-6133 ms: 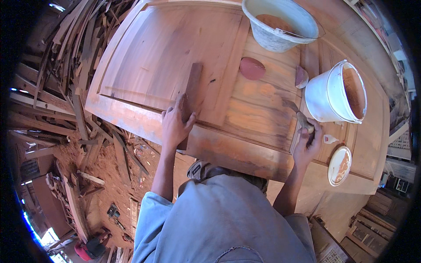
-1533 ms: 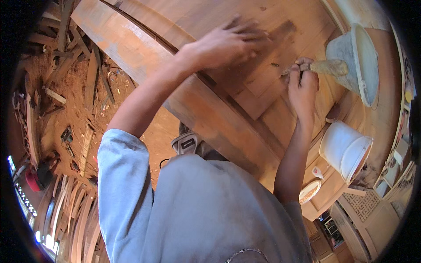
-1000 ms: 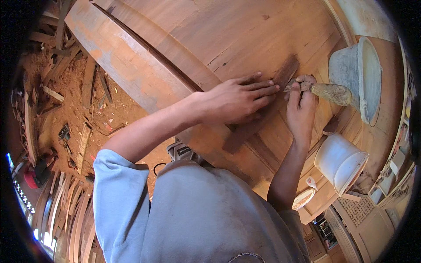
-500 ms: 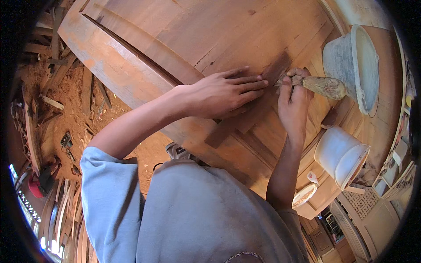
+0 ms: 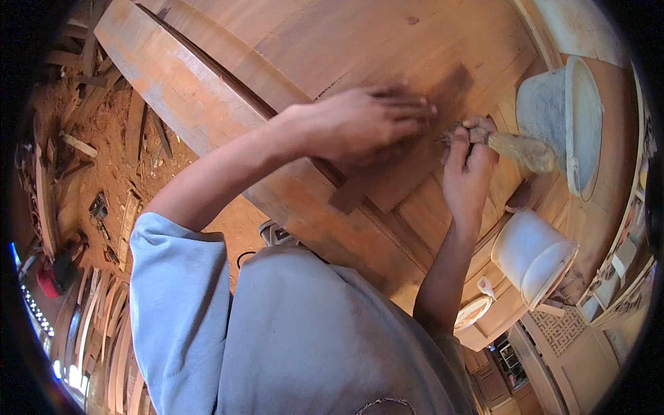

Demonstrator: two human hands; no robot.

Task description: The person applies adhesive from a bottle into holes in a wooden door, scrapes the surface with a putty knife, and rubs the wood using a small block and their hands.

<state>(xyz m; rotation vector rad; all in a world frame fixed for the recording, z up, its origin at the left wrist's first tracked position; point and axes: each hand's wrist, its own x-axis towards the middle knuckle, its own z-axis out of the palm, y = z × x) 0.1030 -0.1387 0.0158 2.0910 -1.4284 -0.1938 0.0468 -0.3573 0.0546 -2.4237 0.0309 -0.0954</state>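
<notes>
My left hand [image 5: 370,124] is over a dark brown strip [image 5: 353,194] on a large brown wooden panel [image 5: 290,76]. Its fingers are stretched out and blurred by motion; whether the palm touches the wood cannot be told. Just to the right, my right hand [image 5: 470,162] is closed round the neck of a wooden-handled tool [image 5: 522,151]. The thick, worn handle points away to the right, while the tool's working end faces the left fingertips. That end is small and blurred, so its kind is unclear.
On the right stand a grey bucket [image 5: 543,111] and a white bucket [image 5: 522,242], with a round white lid or shallow tub [image 5: 474,311] below. Wood scraps [image 5: 83,111] and sawdust cover the ground to the left. Several long boards [image 5: 97,332] lean at lower left.
My left hand has lifted slightly up and to the right and is now blurred. My right hand keeps its grip on the tool. The whole view has shifted a little.
</notes>
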